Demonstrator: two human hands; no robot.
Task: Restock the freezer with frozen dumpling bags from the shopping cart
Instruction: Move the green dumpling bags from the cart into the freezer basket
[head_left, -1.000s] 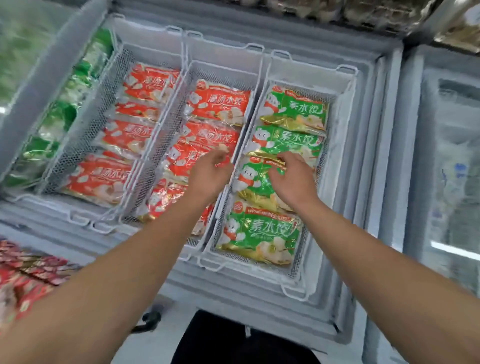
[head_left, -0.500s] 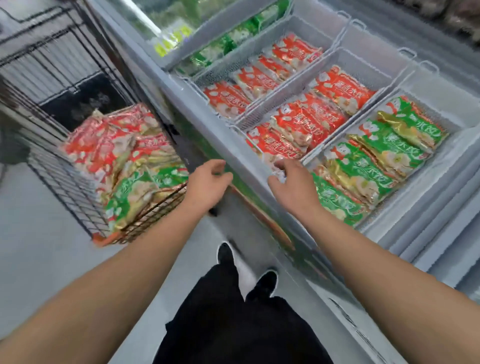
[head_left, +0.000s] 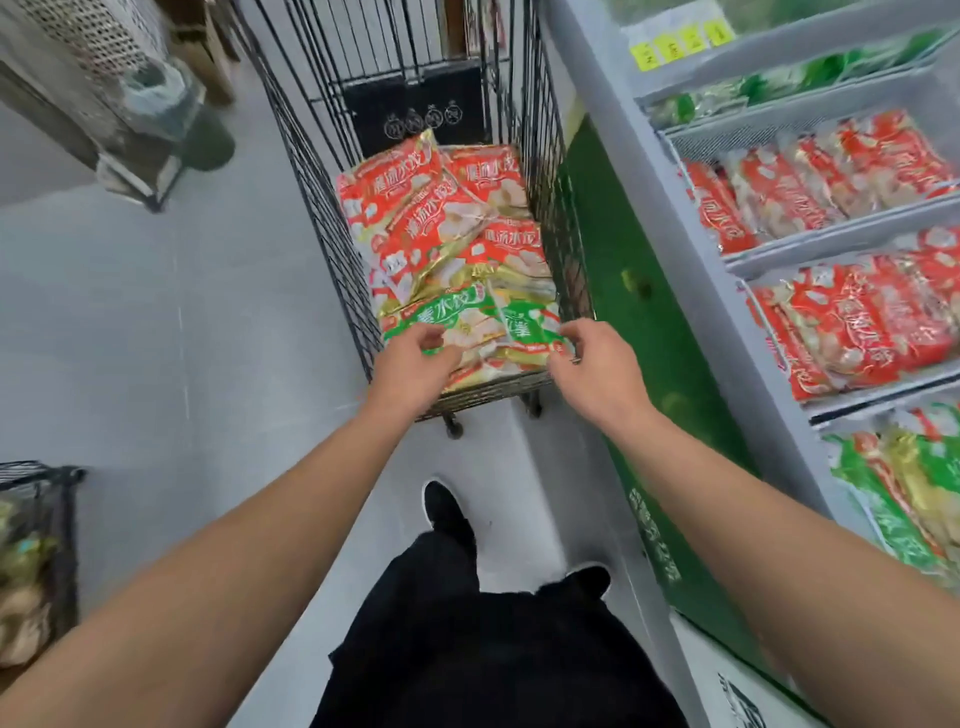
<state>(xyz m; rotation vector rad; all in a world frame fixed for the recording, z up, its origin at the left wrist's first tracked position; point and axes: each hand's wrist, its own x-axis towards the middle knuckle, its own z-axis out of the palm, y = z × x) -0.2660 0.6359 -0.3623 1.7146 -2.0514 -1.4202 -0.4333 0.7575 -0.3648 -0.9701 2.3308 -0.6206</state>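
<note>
Both hands have left the freezer edge where they were half a second ago and now reach down into the shopping cart (head_left: 332, 218), which has come from the person's left side to straight in front. At the near end of the cart the left hand (head_left: 415, 369) has its fingers curled onto the near edge of a green dumpling bag (head_left: 449, 317) lying on top of the pile, though whether they actually pinch it or only rest on it cannot be told. Just to the right of it, the right hand (head_left: 597, 364) pinches the near corner of a second green bag (head_left: 524, 325) between thumb and fingertips. These two bags touch each other and lie side by side between the hands. Beyond the fingertips, further up the cart, red dumpling bags (head_left: 436, 208) are heaped at mixed angles, overlapping one another. To the right of the right hand stands the freezer (head_left: 623, 171), with a green front panel; inside it, well apart from the hands, white baskets (head_left: 810, 244) hold rows of red bags, and the nearest basket, beside the right forearm, holds green bags (head_left: 893, 499). Below the forearms are black trousers and black shoes on a grey floor (head_left: 156, 312). Left of the left forearm another dark wire basket (head_left: 47, 499) shows at the picture's edge, its contents blurred.
</note>
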